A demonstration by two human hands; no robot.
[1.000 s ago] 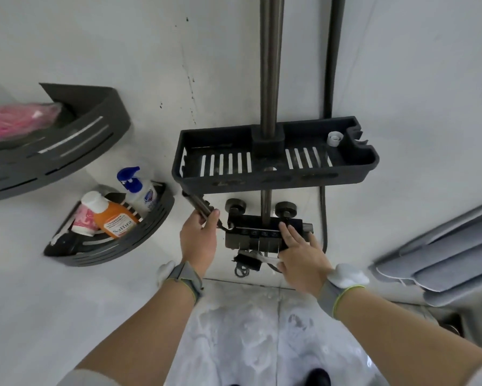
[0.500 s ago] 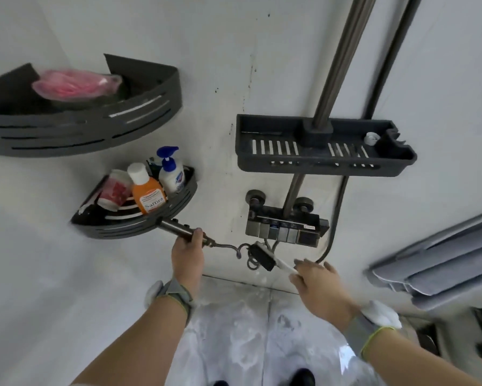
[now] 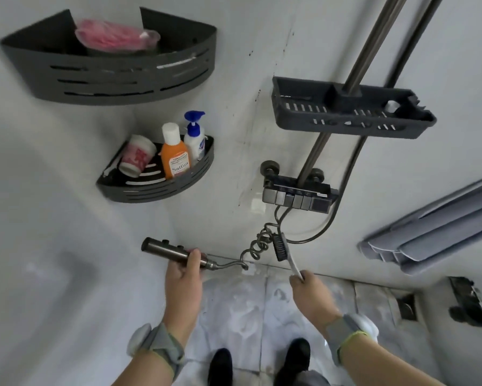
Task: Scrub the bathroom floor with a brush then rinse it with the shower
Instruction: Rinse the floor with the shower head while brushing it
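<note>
Left hand (image 3: 182, 277) has its fingers wrapped round the metal sprayer (image 3: 173, 252), held level near the wall's bottom edge with its coiled hose (image 3: 258, 246) trailing right. Right hand (image 3: 309, 292) pinches the brush (image 3: 282, 250) by the white handle tip, bristle head up beside the coil, above the soapy floor (image 3: 242, 305).

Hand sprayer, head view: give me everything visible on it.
The hand sprayer is a slim metal-looking cylinder, dull grey-brown, with small dark buttons along its top. It lies roughly level, nozzle end pointing left toward the wall. The left hand grips its rear half, thumb over the barrel. A coiled hose runs from its back end up to the valve block. No water is seen leaving it.
</note>
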